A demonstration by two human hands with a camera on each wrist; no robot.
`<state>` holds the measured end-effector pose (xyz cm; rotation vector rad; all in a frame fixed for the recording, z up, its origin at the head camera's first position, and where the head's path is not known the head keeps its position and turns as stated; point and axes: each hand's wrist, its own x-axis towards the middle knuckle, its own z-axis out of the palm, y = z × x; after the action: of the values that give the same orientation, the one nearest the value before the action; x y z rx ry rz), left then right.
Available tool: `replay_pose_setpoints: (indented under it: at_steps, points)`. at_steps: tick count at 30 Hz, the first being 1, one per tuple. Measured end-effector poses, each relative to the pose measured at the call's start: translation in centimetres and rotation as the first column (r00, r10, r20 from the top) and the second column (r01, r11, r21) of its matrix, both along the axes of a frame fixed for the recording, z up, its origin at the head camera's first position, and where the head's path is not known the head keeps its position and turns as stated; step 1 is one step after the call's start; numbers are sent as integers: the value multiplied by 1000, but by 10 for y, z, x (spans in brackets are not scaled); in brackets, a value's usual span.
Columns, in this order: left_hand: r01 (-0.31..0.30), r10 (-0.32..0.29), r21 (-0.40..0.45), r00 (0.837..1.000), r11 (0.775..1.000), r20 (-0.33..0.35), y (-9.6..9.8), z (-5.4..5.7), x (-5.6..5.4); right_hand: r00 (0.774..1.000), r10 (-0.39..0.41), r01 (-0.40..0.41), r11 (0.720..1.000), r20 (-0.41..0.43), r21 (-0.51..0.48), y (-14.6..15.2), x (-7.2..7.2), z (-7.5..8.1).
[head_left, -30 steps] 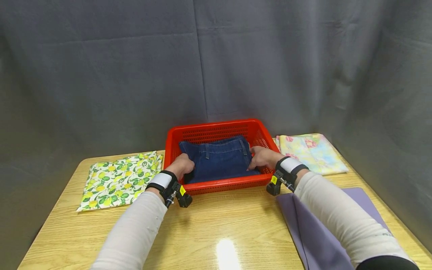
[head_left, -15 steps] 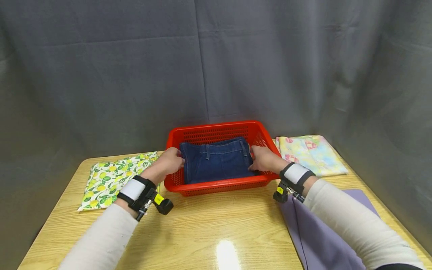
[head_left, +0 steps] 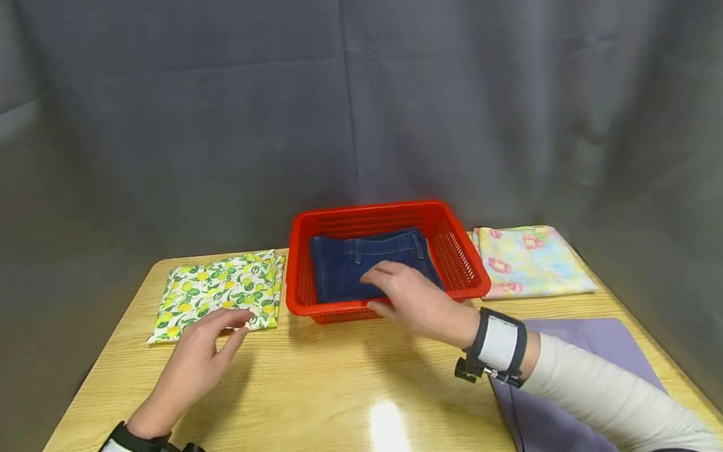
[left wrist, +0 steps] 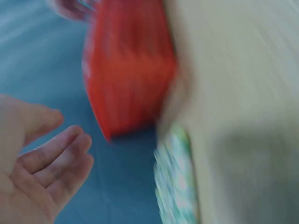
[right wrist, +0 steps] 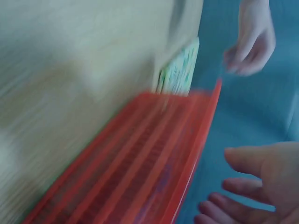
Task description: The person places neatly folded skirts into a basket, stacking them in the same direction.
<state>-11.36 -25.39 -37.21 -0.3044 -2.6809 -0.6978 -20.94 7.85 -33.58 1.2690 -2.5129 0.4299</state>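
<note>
Dark-blue denim [head_left: 351, 271] lies folded in a perforated red plastic basket [head_left: 333, 309], its waistband [head_left: 390, 244] facing the far edge of the bench [head_left: 316, 389], long axis seemingly parallel. The right grip [head_left: 415, 301], unclenched, hovers over the near rim; the left grip [head_left: 200, 351], likewise loose, hangs near lemon-print cloth [head_left: 223, 285].

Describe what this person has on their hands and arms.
The left hand and right hand are ungloved. On the right: an off-white sleeve, a black strap with a white panel, and a small black device. On the left: a black band with a white patch, cut off by the frame.
</note>
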Motion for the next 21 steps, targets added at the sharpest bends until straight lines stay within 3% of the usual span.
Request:
replay_pose_setpoints:
  at_steps: [4,9,13,17,19,21]
  points:
    - [-79,78,-172,997,982,-11,-39,-20,1,978,169,-169,986,-119,8,-40,21,-15]
    - [-164,188,-319,981,934,45,-86,-44,-1,956,275,-261,957,-100,127,-89,33,-44]
    - [-202,256,-340,959,918,119,-111,-58,-1,968,250,-240,949,-20,204,-118,28,-68]
    - [-246,339,-365,916,898,215,-121,-61,-5,981,183,-194,953,69,233,-137,19,-85]
    - [-255,370,-388,893,886,256,-123,-61,-7,977,144,-181,950,157,252,-144,16,-90]
    - [-258,384,-403,883,878,271,-124,-61,-10,964,108,-175,945,244,275,-151,13,-94]
